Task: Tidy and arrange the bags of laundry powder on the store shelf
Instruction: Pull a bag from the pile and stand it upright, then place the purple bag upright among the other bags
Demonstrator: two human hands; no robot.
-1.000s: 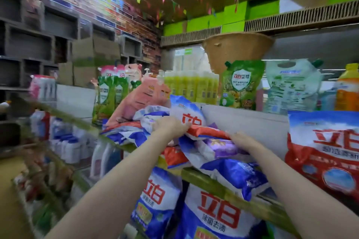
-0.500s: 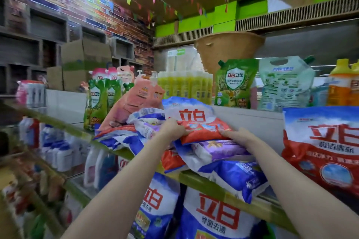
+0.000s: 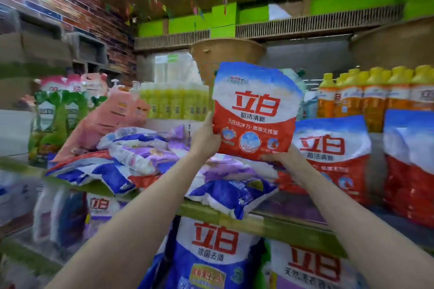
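Note:
I hold a red, white and blue bag of laundry powder (image 3: 256,110) upright in the air above the shelf. My left hand (image 3: 205,137) grips its lower left edge and my right hand (image 3: 285,156) grips its bottom right corner from below. Under it lies a messy pile of blue and purple powder bags (image 3: 150,155), flat and overlapping on the green-edged shelf (image 3: 270,224). To the right, matching red bags (image 3: 333,155) stand upright in a row.
Yellow and orange detergent bottles (image 3: 373,96) line the upper shelf behind. Pink and green refill pouches (image 3: 77,115) lean at the left. Large blue powder bags (image 3: 211,253) hang on the shelf below. A woven basket (image 3: 225,54) sits up top.
Both hands have lifted the red bag off the pile and turned it upright, facing me. The view has shifted right, bringing the standing red bags closer.

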